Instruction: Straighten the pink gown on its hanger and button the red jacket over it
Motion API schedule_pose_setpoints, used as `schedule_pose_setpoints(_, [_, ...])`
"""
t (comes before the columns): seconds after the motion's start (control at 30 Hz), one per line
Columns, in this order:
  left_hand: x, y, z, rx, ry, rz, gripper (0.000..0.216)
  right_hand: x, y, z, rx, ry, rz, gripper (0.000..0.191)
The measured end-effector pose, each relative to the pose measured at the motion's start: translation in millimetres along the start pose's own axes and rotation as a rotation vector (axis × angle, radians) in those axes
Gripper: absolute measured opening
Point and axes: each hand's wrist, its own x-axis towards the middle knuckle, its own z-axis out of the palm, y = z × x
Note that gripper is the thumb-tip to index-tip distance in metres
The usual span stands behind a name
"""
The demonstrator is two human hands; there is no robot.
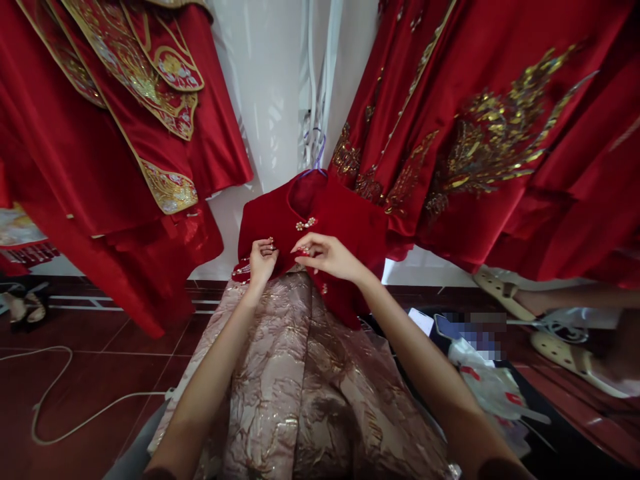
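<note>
A short red velvet jacket (345, 213) hangs in front of me on a thin purple hanger (320, 157). A beaded flower fastening (306, 225) sits below its neckline. My left hand (263, 261) is over the jacket's left part, fingers curled and pressed together; a tiny shiny bit shows at the fingertips. Just right of it, my right hand (330, 255) pinches at the jacket's middle, with something small, red and glittering at its fingertips. Whatever either hand holds is too small to name. Bead strands (243, 269) edge the jacket at left. Pinkish-gold brocade cloth (270, 360) lies below, under my forearms.
Red embroidered garments (170, 120) hang at left, and a red gown with gold sequins (500, 133) at right. A white cable (65, 427) crosses the tiled floor. At right are phones, a plastic bag (495, 387) and another person's feet in beige clogs (555, 353). Black sandals (35, 310) stand far left.
</note>
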Motion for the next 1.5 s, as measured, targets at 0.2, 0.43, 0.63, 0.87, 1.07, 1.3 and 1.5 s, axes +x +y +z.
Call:
schedule_pose_setpoints(0.2, [1.2,8.3,-9.0,-0.02,-0.063,-0.03,0.021,36.1,46.2,36.7,-0.136,0.139,0.112,0.027])
schedule_pose_setpoints(0.43, [-1.4,19.8,-17.6,-0.024,-0.087,-0.032,0.025,62.3,65.9,51.7,-0.409,0.272,0.164,0.028])
schedule_pose_setpoints(0.63, [3.0,14.0,-21.9,0.066,-0.105,0.064,0.027,63.9,67.2,56.3,-0.564,0.259,0.175,0.034])
schedule_pose_setpoints(0.87, [14.0,14.2,-28.6,0.177,-0.18,0.081,0.023,61.4,68.0,58.5,-0.569,0.331,0.148,0.028])
schedule_pose_setpoints(1.07, [24.6,15.6,-32.2,0.17,-0.258,0.066,0.016,63.2,68.0,59.6,-0.565,0.375,0.161,0.023])
schedule_pose_setpoints(1.3, [10.9,10.2,-31.6,0.076,-0.253,0.065,0.013,53.1,67.8,54.0,-0.343,0.373,0.168,0.028])
schedule_pose_setpoints(1.5, [-35.4,-4.8,-35.2,0.351,-0.062,0.162,0.019,5.6,65.6,47.7,-0.318,0.289,0.146,0.009])
